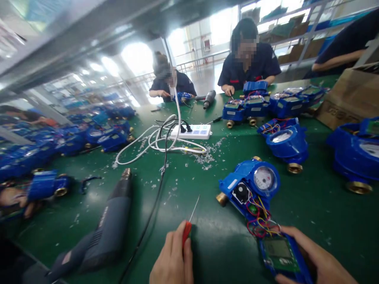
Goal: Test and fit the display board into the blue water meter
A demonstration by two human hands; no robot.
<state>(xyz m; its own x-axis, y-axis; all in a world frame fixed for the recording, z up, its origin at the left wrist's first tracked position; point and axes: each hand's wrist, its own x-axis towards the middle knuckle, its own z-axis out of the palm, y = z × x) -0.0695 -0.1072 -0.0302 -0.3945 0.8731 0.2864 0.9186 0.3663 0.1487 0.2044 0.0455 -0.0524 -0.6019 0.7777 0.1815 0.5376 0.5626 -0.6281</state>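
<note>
My left hand (173,254) is closed around the red handle of a screwdriver (186,232), its thin shaft pointing up and away over the green table. In my right hand (316,252) is a blue meter cover (280,252) with a circuit board and a grey display facing up. Red, yellow and white wires (262,225) run from this cover to an opened blue water meter (251,185) lying just beyond it. That meter shows a round dial, a black round part and brass pipe ends.
A heat gun (109,225) lies at left beside a black cable (156,201). A white power strip (192,131) sits mid-table among cords and plastic scraps. More blue meters (287,142) stand right and left. Two people work opposite; a cardboard box (343,98) is at right.
</note>
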